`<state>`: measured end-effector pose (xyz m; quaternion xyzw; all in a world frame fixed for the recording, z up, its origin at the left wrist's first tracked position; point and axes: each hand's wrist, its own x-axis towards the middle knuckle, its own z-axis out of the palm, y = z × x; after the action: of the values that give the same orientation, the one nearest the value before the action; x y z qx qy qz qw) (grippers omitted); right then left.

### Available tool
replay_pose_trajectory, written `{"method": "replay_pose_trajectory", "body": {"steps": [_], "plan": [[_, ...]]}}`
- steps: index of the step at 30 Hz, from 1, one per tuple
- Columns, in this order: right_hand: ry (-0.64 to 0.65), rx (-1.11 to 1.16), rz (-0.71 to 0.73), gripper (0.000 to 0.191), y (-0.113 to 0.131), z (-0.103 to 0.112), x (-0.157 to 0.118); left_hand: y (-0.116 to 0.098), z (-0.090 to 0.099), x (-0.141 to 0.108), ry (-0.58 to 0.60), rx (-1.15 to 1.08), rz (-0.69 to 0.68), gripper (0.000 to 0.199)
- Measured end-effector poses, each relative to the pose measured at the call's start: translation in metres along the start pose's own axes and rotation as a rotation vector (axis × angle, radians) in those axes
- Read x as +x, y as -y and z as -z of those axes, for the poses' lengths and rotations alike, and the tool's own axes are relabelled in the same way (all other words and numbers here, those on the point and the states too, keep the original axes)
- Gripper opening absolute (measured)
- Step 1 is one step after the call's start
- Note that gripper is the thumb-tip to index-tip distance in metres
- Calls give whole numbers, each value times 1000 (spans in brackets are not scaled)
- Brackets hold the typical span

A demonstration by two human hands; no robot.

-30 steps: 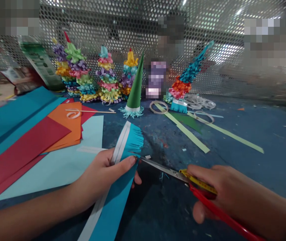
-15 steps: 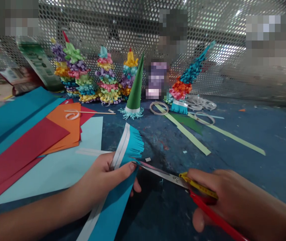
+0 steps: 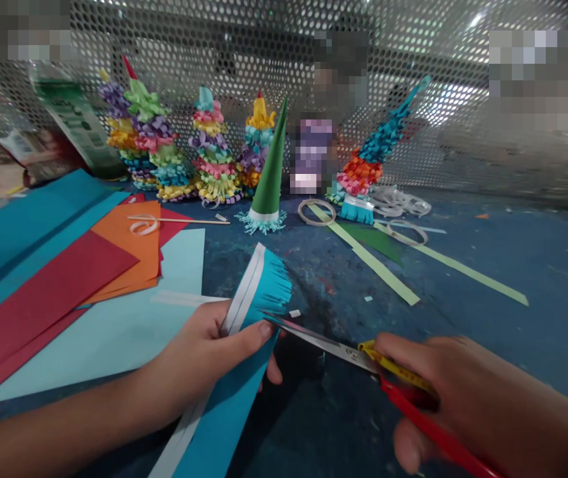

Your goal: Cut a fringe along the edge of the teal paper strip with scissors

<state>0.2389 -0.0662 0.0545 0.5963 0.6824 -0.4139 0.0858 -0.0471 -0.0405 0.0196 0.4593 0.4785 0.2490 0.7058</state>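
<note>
Blue paper strip (image 3: 237,398), its fringed end (image 3: 274,282) slightly farther right than half a second ago, above the dark table (image 3: 324,431), left hand (image 3: 214,346) pinching it, right hand (image 3: 456,385) wrapped around scissors (image 3: 352,354) at its edge

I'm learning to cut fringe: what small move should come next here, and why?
Probably one more snip: the right hand holds the scissors with their tips at the blue strip, close to where the left hand pinches it. Beyond that hand the strip's edge is fringed; on the near side it looks uncut.
</note>
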Motion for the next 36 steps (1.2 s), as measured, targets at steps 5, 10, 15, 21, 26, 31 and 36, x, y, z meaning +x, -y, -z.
{"method": "replay_pose_trajectory", "body": {"steps": [5, 10, 15, 21, 26, 31, 36], "plan": [[-3, -34, -44, 16, 2, -2, -5, 2, 1, 2, -13, 31, 5, 44], [52, 26, -79, 6, 9, -2, -3, 4, 3, 2, -4, 50, 1, 43], [2, -18, -4, 4, 7, -4, 0, 5, 3, 3, 10, 17, -2, 41], [-16, -29, 81, 9, 1, 1, -1, 3, 2, 2, 49, -77, 11, 35], [-6, -78, 3, 12, -3, 4, -4, 4, 3, 4, 100, -93, -29, 33], [13, -65, -22, 13, -4, 0, -5, 5, 2, 6, 168, -71, -51, 36], [39, -51, 41, 10, -2, 1, -1, 7, 3, 5, 167, -49, -39, 39]]}}
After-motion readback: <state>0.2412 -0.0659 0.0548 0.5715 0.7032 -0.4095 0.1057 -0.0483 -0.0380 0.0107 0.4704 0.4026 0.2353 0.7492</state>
